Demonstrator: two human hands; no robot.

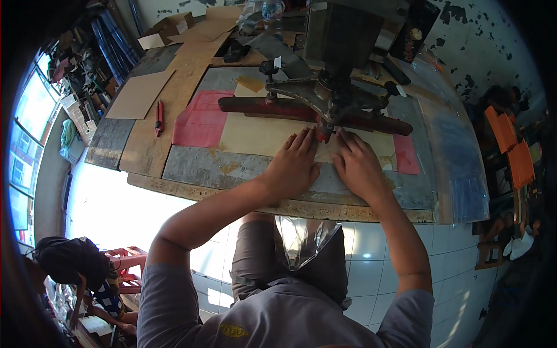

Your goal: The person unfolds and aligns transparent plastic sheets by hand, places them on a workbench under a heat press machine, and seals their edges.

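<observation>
A heavy metal press (pixel 325 87) with a long dark red bar (pixel 249 105) stands over the work table. Under the bar lies a pale yellow sheet (pixel 246 134), flanked by a pink sheet (pixel 197 122) on the left and a smaller pink piece (pixel 407 155) on the right. My left hand (pixel 293 165) rests flat, fingers stretched toward the bar. Opposite it, my right hand (pixel 361 165) lies the same way. Between my hands is a piece of clear plastic (pixel 326 152), its far end hidden near the bar. Shiny clear film (pixel 304 238) hangs below the table's front edge over my lap.
A red cutter knife (pixel 159 119) and a brown cardboard sheet (pixel 140 94) lie at the left. Clear plastic sheets (pixel 461 168) cover the right end. An open cardboard box (pixel 166 30) stands at the far left. Another person (pixel 75 264) is at the lower left.
</observation>
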